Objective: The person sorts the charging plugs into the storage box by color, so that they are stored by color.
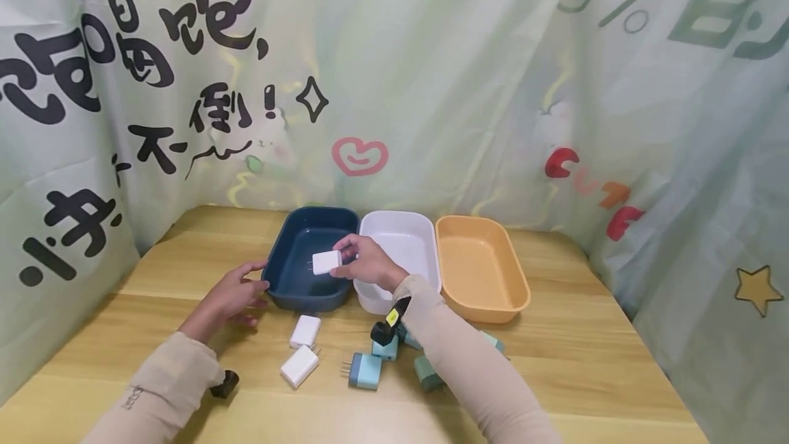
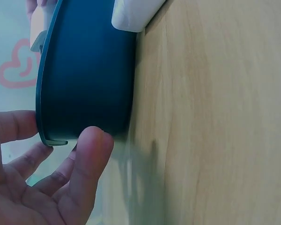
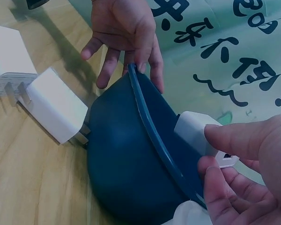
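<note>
My right hand (image 1: 370, 262) pinches a white plug-in charger (image 1: 325, 263) between thumb and fingers, above the dark blue bin (image 1: 305, 302). The charger's prongs point left in the head view; in the right wrist view its body (image 3: 195, 132) is over the bin's rim. At the bin's left side, my left hand (image 1: 231, 293) touches the rim with spread, fairly straight fingers; its thumb (image 2: 91, 159) is by the outer wall in the left wrist view. Two more white chargers, one (image 1: 305, 331) behind the other (image 1: 300, 366), lie on the table in front of the blue bin.
A white bin (image 1: 403, 216) and an orange bin (image 1: 483, 314) stand in a row right of the blue one. Several blue and green chargers, including a two-tone blue one (image 1: 366, 371) and a green one (image 1: 427, 372), lie near my right forearm, which partly hides them. A printed curtain (image 1: 431, 88) hangs behind.
</note>
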Action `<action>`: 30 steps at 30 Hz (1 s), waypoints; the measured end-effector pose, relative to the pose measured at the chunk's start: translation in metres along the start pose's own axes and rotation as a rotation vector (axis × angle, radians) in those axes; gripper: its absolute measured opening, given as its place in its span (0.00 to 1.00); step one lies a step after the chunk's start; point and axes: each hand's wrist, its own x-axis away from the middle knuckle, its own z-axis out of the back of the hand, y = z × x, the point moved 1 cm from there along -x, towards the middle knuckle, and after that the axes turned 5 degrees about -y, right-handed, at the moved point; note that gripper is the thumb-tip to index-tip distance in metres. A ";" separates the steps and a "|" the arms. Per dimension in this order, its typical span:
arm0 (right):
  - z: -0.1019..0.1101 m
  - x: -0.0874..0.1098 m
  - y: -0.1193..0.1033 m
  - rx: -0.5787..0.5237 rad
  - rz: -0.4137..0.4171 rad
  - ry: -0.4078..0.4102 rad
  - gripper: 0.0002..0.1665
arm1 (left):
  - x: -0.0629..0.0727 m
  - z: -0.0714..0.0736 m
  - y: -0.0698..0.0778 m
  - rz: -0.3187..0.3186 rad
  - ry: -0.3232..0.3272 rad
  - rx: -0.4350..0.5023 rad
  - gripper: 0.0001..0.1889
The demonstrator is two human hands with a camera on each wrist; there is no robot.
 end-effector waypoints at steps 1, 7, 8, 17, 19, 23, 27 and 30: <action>0.000 -0.001 0.000 -0.009 0.005 0.003 0.24 | 0.000 0.000 0.000 -0.003 -0.006 -0.007 0.32; 0.000 -0.010 0.000 -0.085 0.013 -0.009 0.23 | 0.001 0.002 0.008 0.005 -0.008 -0.038 0.31; 0.000 -0.011 0.000 -0.096 0.007 -0.010 0.23 | 0.001 0.002 0.009 0.010 -0.006 -0.036 0.31; 0.004 -0.021 -0.003 -0.136 -0.024 -0.011 0.23 | -0.001 0.002 0.012 -0.005 -0.034 -0.041 0.32; 0.005 -0.023 -0.003 -0.148 -0.036 -0.011 0.23 | -0.002 0.002 0.013 -0.001 -0.036 -0.045 0.32; 0.004 -0.026 -0.004 -0.175 -0.044 0.004 0.22 | -0.003 0.002 0.014 0.003 -0.035 -0.048 0.32; -0.001 -0.027 -0.003 -0.185 -0.075 -0.011 0.22 | 0.001 0.000 0.012 0.013 -0.033 -0.061 0.32; -0.004 -0.027 -0.001 -0.173 -0.094 -0.022 0.22 | 0.002 -0.001 0.010 0.022 -0.036 -0.066 0.32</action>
